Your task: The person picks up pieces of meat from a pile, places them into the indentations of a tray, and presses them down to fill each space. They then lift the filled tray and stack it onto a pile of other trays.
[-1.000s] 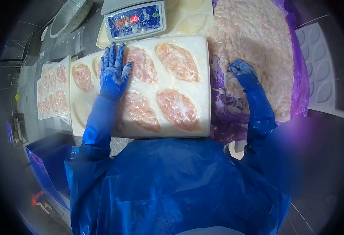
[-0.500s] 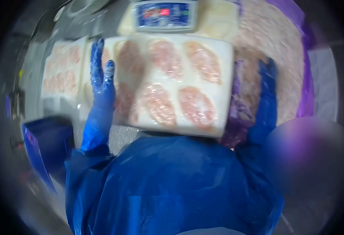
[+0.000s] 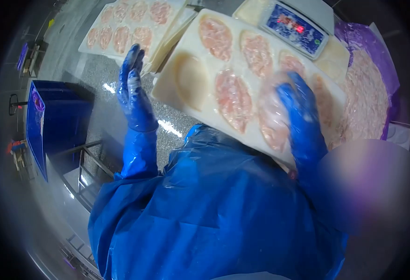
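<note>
A white moulded tray (image 3: 167, 88) lies tilted in front of me, with oval hollows. Several hold raw pink meat (image 3: 233, 100), while the hollow at its left end (image 3: 191, 77) is bare. My right hand (image 3: 303, 105), in a wet blue glove, is over the tray's right half with fingers bent around a blurred lump of pale raw meat. My left hand (image 3: 137, 95), also gloved, is raised off the tray's left end, fingers stretched and holding nothing. Its fingertips overlap the edge of a second filled tray (image 3: 116, 44) behind.
A scale with a red display (image 3: 293, 28) stands behind the tray. At right, a large heap of raw meat (image 3: 366, 93) lies on purple plastic sheeting (image 3: 387, 60). A blue bin (image 3: 67, 121) and a metal rail frame (image 3: 86, 149) are at the left.
My view has turned, so the tray appears slanted. My right hand has moved left from the meat heap to above the tray, with meat at its fingers. My left hand is now away from the tray.
</note>
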A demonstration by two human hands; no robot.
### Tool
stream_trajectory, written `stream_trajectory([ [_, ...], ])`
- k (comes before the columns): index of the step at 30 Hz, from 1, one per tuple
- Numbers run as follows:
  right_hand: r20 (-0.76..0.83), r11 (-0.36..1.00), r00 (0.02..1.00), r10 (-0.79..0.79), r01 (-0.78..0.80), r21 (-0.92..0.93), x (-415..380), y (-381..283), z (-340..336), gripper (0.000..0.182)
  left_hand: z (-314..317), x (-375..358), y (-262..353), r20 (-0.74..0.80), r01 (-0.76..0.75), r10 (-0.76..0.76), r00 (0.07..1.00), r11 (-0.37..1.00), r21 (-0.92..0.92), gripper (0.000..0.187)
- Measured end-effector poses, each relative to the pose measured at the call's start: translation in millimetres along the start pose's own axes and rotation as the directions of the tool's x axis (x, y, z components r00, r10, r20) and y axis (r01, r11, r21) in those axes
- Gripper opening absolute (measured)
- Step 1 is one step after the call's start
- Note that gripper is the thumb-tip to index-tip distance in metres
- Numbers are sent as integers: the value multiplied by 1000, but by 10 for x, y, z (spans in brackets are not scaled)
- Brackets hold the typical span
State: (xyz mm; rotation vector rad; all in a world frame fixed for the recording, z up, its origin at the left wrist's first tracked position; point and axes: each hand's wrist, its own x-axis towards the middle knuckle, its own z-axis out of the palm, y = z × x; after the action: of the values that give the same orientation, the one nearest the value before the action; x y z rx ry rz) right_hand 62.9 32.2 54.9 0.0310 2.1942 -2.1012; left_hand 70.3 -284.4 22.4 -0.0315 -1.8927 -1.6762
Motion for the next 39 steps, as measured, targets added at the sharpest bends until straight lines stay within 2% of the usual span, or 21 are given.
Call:
stream_trajectory([
  [2, 208, 949, 974, -86, 17, 315, 307, 216, 449, 30, -50, 36, 29, -14, -12, 13, 1000, 999, 41, 66],
  [3, 224, 949, 971, -83, 9, 315, 532, 280, 579, 30, -113, 45, -20, -16, 9, -8, 1000, 999, 32, 63],
  [5, 316, 971, 932, -179, 218, -94, 917, 365, 735, 26, -236, 60, -81, 12, 50, -51, 999, 998, 33, 53],
  [6, 324, 970, 929, -180, 222, -97, 950, 359, 707, 26, -295, 41, -152, 51, 55, -55, 997, 998, 10, 45],
  [8, 295, 705, 841, -454, 542, -457, 935, 336, 610, 17, -313, 74, -151, 255, 48, -75, 964, 993, 108, 38],
  [10, 243, 695, 835, -493, 546, -468, 764, 367, 720, 12, -185, 160, -207, 531, -191, 28, 847, 948, 255, 32],
  [11, 286, 647, 809, -514, 584, -490, 702, 366, 836, 14, -87, 186, -271, 530, -188, 27, 847, 949, 253, 32],
  [12, 326, 600, 783, -530, 617, -509, 631, 373, 920, 15, 18, 194, -339, 662, -449, 139, 737, 832, 326, 31],
  [13, 458, 502, 774, -437, 632, -590, 551, 387, 956, 15, 58, 199, -387, 786, -680, 201, 585, 649, 340, 31],
  [16, 558, 344, 736, -383, 675, -653, 294, 307, 1001, 14, -92, 437, -346, 814, -730, 75, 576, 497, 470, 34],
  [18, 550, 278, 725, -415, 677, -681, 232, 332, 973, 13, -181, 611, -357, 844, -692, 66, 532, 609, 388, 36],
  [20, 572, 331, 796, -197, 603, -725, 134, 372, 1028, 20, -144, 654, -369, 868, -769, 145, 475, 548, 329, 35],
  [22, 565, 346, 821, -81, 555, -756, 91, 359, 1134, 24, -49, 468, -330, 933, -821, 53, 355, 495, 285, 33],
  [25, 663, 157, 739, -119, 673, -723, 96, 326, 1297, 24, -81, 423, -420, 919, -661, 72, 388, 716, 223, 31],
  [28, 543, 407, 669, -507, 741, -533, 169, 457, 1082, 33, -236, 553, -600, 862, -654, 136, 489, 710, 259, 31],
  [30, 532, 373, 728, -433, 682, -629, 73, 331, 1101, 35, -260, 587, -561, 904, -760, 183, 386, 618, 199, 33],
  [32, 707, 301, 574, -414, 819, -489, -109, 419, 1098, 31, -290, 550, -499, 899, -703, 96, 427, 661, 263, 37],
  [34, 713, 409, 574, -402, 810, -421, -179, 369, 973, 29, -313, 457, -329, 846, -695, 18, 533, 580, 425, 39],
  [36, 509, 700, 783, -357, 585, -409, -98, 483, 647, 27, -120, 75, -254, 769, -601, 147, 622, 719, 349, 60],
  [37, 569, 432, 686, -454, 728, -533, 125, 527, 388, 30, -22, -224, -173, 821, -522, 39, 569, 789, 325, 65],
  [39, 264, 410, 861, -436, 451, -792, 435, 397, 259, 40, 129, -421, -57, 871, -438, -42, 489, 852, 287, 71],
])
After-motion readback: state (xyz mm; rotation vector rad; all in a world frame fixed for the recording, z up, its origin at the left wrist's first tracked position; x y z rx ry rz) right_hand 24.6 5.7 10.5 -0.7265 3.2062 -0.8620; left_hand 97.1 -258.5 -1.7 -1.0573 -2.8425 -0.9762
